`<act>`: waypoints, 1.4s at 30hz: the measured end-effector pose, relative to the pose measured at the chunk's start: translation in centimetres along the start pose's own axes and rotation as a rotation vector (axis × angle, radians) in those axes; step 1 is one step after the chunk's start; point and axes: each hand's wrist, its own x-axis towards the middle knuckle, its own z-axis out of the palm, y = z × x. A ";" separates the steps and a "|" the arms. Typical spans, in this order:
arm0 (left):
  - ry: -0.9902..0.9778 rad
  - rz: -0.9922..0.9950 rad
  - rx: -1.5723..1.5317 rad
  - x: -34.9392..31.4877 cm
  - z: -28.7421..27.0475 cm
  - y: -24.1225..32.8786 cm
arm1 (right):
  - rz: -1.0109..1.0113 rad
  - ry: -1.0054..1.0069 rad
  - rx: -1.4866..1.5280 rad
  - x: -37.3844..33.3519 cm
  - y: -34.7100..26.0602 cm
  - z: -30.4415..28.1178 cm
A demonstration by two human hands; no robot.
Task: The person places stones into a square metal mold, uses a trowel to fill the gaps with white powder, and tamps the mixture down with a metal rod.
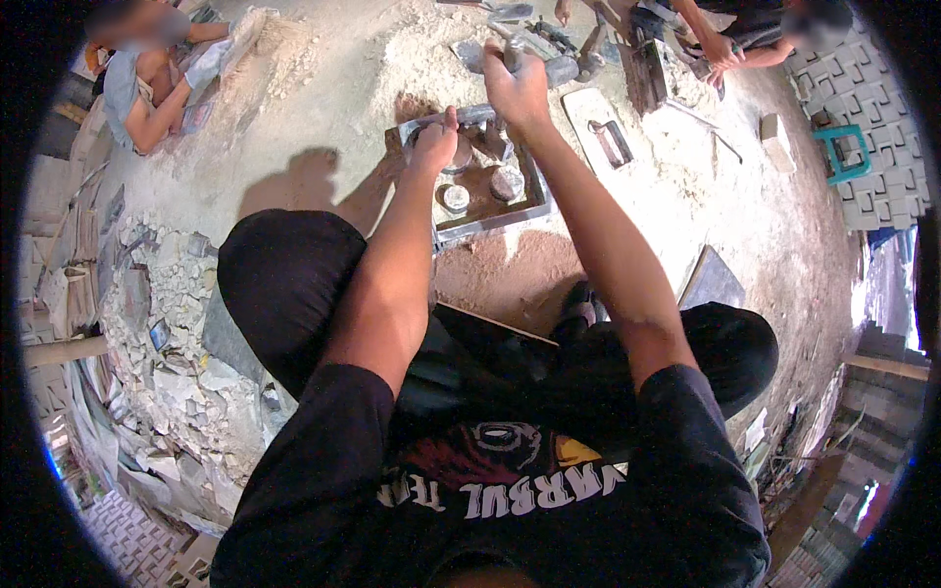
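Frame around round pieces

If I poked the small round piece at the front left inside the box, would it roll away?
The small round piece probably wouldn't roll, since it seems to sit flat face up. If it's loose, it might slide, but the grey box has walls that would likely stop it. It looks stiff, its round outline showing no sag.

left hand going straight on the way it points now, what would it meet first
Probably the far wall of the box, which the left hand may already touch; beyond lies pale powder. Depth is unclear.
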 end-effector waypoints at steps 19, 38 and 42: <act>-0.158 0.006 -0.045 -2.6 -1.8 2.1 | -0.155 0.187 -0.174 4.0 3.0 3.5; -0.104 -0.080 -0.055 0.3 -0.2 0.5 | 0.183 0.162 -0.003 2.8 2.1 0.8; -0.018 0.055 -0.017 2.9 -0.9 -2.3 | 0.154 0.101 0.013 1.4 2.0 1.7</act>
